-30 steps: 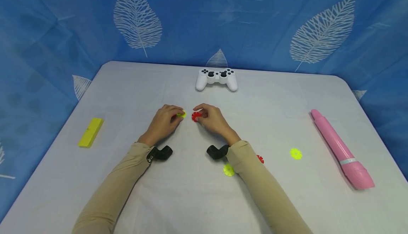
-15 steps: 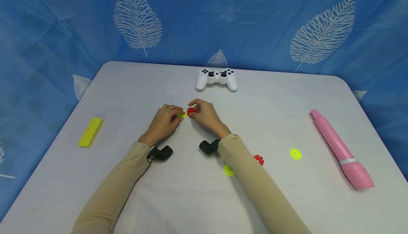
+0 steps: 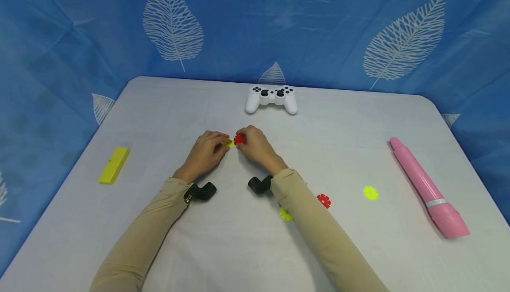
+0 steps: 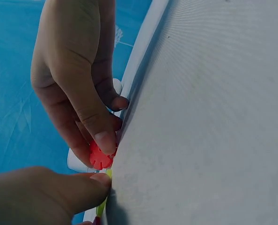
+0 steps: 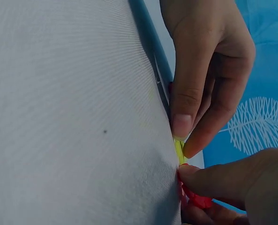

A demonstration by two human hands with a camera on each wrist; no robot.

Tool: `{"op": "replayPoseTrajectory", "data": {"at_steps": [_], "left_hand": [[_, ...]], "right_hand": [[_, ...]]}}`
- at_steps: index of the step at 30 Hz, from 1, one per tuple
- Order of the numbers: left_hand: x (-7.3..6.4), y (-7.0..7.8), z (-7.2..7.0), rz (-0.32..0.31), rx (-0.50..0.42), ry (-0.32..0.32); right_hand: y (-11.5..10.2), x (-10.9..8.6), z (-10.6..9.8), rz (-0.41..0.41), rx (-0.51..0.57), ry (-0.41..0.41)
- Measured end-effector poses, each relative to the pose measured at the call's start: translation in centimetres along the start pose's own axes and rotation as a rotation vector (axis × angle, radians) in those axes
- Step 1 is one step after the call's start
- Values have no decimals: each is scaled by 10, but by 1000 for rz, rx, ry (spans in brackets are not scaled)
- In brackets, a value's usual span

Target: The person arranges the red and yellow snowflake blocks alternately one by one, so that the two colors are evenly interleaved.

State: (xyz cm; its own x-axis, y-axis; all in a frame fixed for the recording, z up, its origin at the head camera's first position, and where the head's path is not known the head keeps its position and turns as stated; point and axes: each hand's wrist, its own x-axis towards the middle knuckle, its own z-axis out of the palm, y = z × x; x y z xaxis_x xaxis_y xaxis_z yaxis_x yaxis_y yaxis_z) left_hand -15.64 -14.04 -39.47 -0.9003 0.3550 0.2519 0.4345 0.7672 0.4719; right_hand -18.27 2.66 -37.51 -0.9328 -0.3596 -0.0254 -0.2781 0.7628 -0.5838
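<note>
Near the table's middle, my left hand (image 3: 204, 152) pinches a yellow notched plastic disc (image 3: 229, 143) between thumb and fingers. My right hand (image 3: 258, 148) grips a red notched disc (image 3: 239, 140) of the same kind. The two discs meet edge to edge in the left wrist view, where the red disc (image 4: 100, 158) stands by the yellow disc (image 4: 102, 206) under my left thumb. Whether their slots interlock I cannot tell. In the right wrist view, fingers cover much of the red disc (image 5: 200, 200).
Right of my right sleeve lie a red disc (image 3: 324, 201) and a yellow disc (image 3: 370, 193); another yellow disc (image 3: 285, 214) is partly under the sleeve. A white game controller (image 3: 271, 99) sits behind, a yellow block (image 3: 113, 165) left, a long pink folded umbrella-like object (image 3: 428, 186) right.
My right hand has moved left and slightly away from me, bringing the red disc up to the yellow one. My left hand has stayed in place.
</note>
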Motion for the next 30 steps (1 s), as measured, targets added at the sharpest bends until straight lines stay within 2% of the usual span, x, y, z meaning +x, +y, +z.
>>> {"op": "replayPoseTrajectory", "data": {"at_steps": [6, 19, 30], "left_hand": [[0, 0, 0, -7, 3, -4], [0, 0, 1, 9, -4, 8], [-1, 1, -1, 9, 1, 10]], "right_hand": [[0, -2, 1, -1, -76, 4], [-1, -6, 2, 9, -96, -21], [-2, -9, 5, -19, -178, -24]]}}
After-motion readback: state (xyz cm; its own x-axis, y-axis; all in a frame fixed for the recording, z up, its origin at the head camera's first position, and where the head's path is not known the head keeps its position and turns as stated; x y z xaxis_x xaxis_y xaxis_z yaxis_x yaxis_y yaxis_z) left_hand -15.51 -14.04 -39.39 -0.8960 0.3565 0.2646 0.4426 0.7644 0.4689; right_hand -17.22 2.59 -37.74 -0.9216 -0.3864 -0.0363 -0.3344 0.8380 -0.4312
